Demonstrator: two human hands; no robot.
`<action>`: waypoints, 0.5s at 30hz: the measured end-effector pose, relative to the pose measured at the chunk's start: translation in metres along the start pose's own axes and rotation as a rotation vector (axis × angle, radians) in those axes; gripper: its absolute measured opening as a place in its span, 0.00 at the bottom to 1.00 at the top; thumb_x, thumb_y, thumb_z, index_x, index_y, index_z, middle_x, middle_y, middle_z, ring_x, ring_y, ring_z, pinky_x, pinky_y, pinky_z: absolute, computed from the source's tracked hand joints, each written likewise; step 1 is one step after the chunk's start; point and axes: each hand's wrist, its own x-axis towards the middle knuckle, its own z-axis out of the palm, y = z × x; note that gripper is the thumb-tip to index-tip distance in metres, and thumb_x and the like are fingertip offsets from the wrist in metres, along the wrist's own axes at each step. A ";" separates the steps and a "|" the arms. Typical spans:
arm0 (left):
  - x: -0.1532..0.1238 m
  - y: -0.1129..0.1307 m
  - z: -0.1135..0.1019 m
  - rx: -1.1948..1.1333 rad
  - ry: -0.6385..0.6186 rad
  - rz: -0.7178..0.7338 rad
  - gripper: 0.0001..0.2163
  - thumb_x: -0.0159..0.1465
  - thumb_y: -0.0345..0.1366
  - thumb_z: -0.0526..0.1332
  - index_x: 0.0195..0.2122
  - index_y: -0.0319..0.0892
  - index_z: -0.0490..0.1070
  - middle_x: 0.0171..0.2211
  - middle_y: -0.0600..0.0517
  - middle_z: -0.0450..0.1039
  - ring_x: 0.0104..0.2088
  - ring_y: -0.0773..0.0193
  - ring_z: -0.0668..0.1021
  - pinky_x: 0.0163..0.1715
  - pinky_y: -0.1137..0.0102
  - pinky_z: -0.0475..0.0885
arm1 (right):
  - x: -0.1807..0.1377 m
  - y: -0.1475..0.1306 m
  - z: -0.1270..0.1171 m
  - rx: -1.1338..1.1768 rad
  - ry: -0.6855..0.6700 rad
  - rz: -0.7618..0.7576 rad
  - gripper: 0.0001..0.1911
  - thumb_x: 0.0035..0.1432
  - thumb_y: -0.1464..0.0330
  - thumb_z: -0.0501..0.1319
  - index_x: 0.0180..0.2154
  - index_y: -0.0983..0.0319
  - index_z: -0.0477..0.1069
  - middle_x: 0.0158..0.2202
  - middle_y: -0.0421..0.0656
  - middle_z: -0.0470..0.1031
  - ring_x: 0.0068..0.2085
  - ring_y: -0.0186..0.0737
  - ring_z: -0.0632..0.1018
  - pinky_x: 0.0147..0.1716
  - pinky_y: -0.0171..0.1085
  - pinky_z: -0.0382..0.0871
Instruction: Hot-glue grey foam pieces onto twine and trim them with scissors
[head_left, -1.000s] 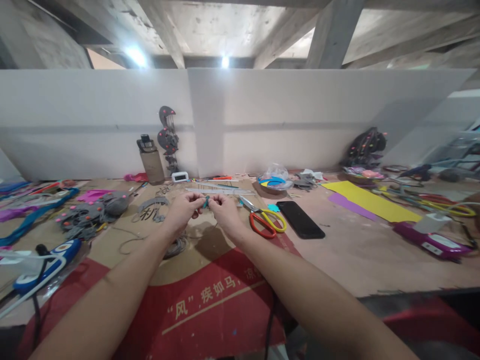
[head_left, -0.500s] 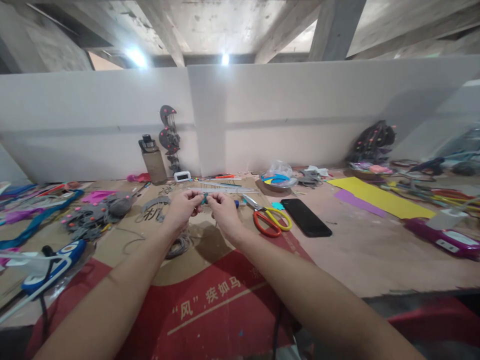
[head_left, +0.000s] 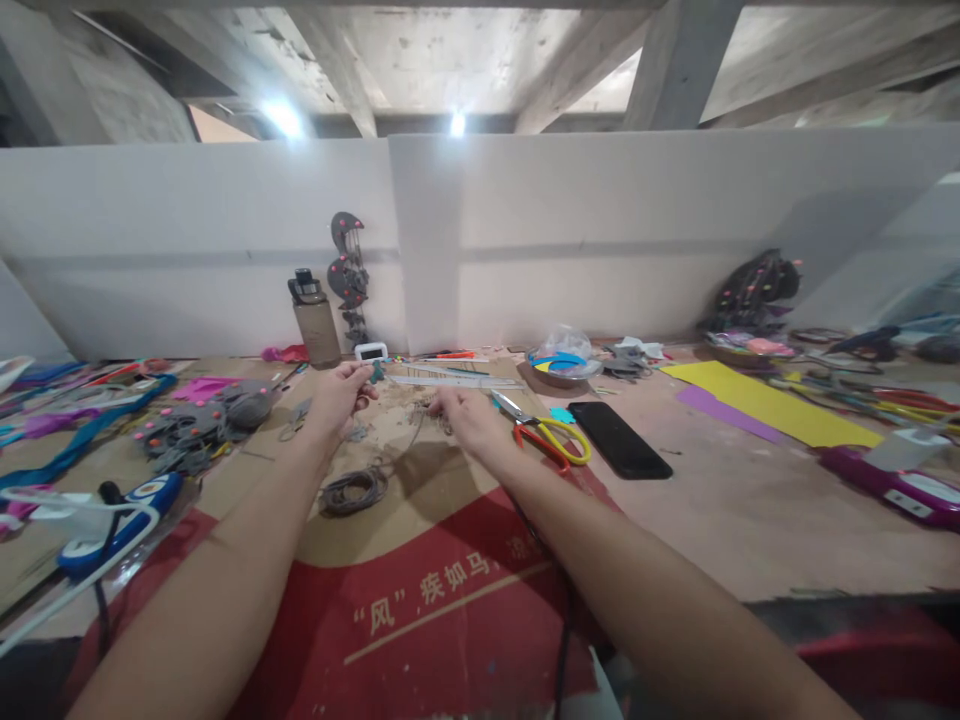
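My left hand (head_left: 339, 402) is raised over the cardboard sheet (head_left: 420, 510), thumb and fingers pinched on a small teal piece (head_left: 376, 372). My right hand (head_left: 469, 418) is lower, its curled fingers down at a little heap of thin brownish bits (head_left: 429, 412); whether anything is in those fingertips is too small to make out. Between my forearms lies a coil of grey cord (head_left: 354, 491). Just right of my right hand are scissors (head_left: 551, 440) with one red and one yellow handle. Behind both hands lies a clear ruler (head_left: 457, 381).
A black phone (head_left: 621, 440) lies right of the scissors. At the back stand a bottle (head_left: 316, 325), a small white clock (head_left: 370, 352) and a bowl (head_left: 559, 378) with blue pieces. Grey pinned pieces (head_left: 202, 420) and a blue power strip (head_left: 124, 520) are left; yellow sheet (head_left: 772, 400) right.
My hands have parted. The left has moved left, keeping the teal piece; the right has let go of it and come down to the brownish bits. The view has shifted slightly.
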 end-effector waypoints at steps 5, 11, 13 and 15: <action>-0.009 0.002 0.009 -0.081 -0.048 -0.003 0.09 0.49 0.35 0.62 0.29 0.37 0.67 0.23 0.54 0.70 0.16 0.75 0.69 0.10 0.80 0.50 | 0.016 0.024 -0.028 -0.446 0.012 0.122 0.19 0.57 0.57 0.53 0.28 0.65 0.72 0.31 0.54 0.76 0.36 0.47 0.75 0.35 0.40 0.63; -0.014 0.016 0.012 -0.228 -0.076 0.055 0.08 0.51 0.34 0.59 0.31 0.36 0.68 0.27 0.51 0.74 0.15 0.79 0.65 0.10 0.80 0.49 | 0.011 0.046 -0.003 -0.381 -0.001 0.189 0.09 0.36 0.71 0.67 0.24 0.64 0.70 0.33 0.56 0.76 0.37 0.51 0.76 0.35 0.41 0.65; -0.015 0.015 0.014 -0.191 -0.105 0.041 0.07 0.51 0.33 0.60 0.31 0.36 0.68 0.27 0.51 0.74 0.15 0.78 0.67 0.10 0.81 0.51 | 0.013 0.050 -0.002 -0.321 0.009 0.219 0.07 0.35 0.73 0.65 0.22 0.63 0.69 0.28 0.52 0.75 0.32 0.47 0.75 0.31 0.39 0.65; -0.017 0.011 0.017 -0.136 -0.121 0.037 0.07 0.52 0.33 0.61 0.30 0.36 0.68 0.26 0.50 0.74 0.16 0.76 0.69 0.11 0.80 0.54 | 0.017 0.051 -0.004 -0.233 0.011 0.255 0.05 0.39 0.70 0.63 0.20 0.62 0.68 0.20 0.46 0.72 0.25 0.41 0.73 0.24 0.36 0.64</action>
